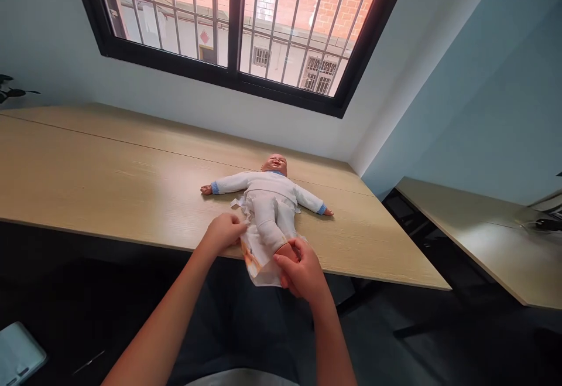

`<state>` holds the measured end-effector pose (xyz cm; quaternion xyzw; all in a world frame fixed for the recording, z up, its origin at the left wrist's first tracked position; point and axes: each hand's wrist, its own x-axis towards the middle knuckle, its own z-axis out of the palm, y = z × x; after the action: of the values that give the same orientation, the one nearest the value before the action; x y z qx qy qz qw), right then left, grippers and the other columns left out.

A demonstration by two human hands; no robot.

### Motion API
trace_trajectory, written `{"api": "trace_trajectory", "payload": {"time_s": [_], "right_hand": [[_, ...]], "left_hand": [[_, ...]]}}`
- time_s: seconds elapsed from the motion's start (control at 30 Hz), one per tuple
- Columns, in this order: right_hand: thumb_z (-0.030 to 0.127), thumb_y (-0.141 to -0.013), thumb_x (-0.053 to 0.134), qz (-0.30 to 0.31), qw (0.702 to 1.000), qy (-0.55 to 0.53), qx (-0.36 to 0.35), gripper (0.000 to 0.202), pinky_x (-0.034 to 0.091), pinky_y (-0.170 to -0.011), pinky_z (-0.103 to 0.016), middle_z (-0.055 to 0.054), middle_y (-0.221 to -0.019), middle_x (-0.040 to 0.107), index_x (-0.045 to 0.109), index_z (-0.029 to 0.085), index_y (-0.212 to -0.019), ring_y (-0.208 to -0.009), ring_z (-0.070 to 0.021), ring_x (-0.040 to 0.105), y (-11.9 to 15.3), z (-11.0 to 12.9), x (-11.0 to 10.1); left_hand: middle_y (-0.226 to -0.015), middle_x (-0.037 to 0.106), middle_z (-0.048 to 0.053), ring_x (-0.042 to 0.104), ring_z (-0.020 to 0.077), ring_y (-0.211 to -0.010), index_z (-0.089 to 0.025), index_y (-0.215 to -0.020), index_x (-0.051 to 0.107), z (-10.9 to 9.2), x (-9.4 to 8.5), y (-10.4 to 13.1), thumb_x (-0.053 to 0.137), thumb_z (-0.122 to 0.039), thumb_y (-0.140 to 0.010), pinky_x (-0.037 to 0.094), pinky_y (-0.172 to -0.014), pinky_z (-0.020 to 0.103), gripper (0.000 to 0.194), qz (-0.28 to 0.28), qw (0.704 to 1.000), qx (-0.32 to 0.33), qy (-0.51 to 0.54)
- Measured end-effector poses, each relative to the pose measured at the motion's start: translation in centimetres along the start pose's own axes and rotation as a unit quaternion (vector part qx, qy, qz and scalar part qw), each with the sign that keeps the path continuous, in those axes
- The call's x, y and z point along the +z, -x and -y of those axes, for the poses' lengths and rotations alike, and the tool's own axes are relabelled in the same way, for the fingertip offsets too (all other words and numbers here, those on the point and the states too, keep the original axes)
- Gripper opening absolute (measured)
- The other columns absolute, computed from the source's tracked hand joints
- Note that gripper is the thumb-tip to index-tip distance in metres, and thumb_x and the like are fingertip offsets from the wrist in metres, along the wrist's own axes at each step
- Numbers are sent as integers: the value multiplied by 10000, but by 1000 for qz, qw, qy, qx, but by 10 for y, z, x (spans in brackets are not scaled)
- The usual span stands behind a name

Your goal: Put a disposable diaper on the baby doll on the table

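A baby doll (270,190) lies on its back on the wooden table, arms spread, head toward the window. It wears a white top and white trousers, with blue at the cuffs and collar. Under its legs is a white diaper (254,257) with an orange print, its lower end hanging past the table's front edge. The fingers of my left hand (225,232) pinch the left side of the diaper. My right hand (302,269) is closed around the doll's bare foot (286,251), just below the trouser hem.
The pale wooden table (109,181) runs along the wall under a barred window (237,34). A second table (474,228) stands to the right across a gap. At the lower left is a light-coloured boxy object (20,354). Dark leaves (15,90) show at the far left.
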<state>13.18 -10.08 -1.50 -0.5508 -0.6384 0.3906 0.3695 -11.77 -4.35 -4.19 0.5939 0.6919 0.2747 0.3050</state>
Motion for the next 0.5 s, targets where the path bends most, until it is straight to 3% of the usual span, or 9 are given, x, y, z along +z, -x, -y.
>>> {"api": "trace_trajectory", "payload": {"time_s": [0.1,0.2,0.3,0.4,0.5], "right_hand": [[338,-789,724,-10,999,39,-2,194,523,-863,-356,-61,-1015,650,694,203,-925,-960,-259,632,2,9,2],[286,-811,705,8,996,87,-1,158,542,-914,-395,-87,-1108,627,698,206,-947,-1004,-270,639,6,20,3],[246,-796,736,16,991,134,-13,230,539,-1019,-476,-135,-1323,583,723,226,-1025,-1206,-339,614,10,26,5],[312,-804,793,-13,985,164,-49,386,512,-1100,-534,-154,-1552,455,728,257,-1181,-1447,-408,469,9,26,8],[367,-905,718,-45,984,153,-84,347,552,-1064,-500,-151,-1594,438,712,261,-1235,-1460,-382,481,1,24,11]], "left_hand": [[-649,692,42,660,214,-613,-195,-682,609,14,-7,5,503,-398,-860,380,-552,286,290,10,999,-38,-19],[-648,682,43,639,226,-659,-206,-634,598,16,-12,10,554,-384,-836,325,-568,300,272,8,997,-44,-61],[-708,691,47,636,239,-710,-214,-672,613,13,-12,15,563,-362,-863,321,-602,316,246,-18,993,-28,-116],[-984,743,76,687,268,-897,-211,-953,686,12,-10,20,569,-293,-891,453,-724,339,156,-85,988,57,-114],[-1267,703,91,659,257,-1177,-221,-1175,667,11,-8,26,511,-212,-966,509,-974,375,261,-106,971,214,-19]]}}
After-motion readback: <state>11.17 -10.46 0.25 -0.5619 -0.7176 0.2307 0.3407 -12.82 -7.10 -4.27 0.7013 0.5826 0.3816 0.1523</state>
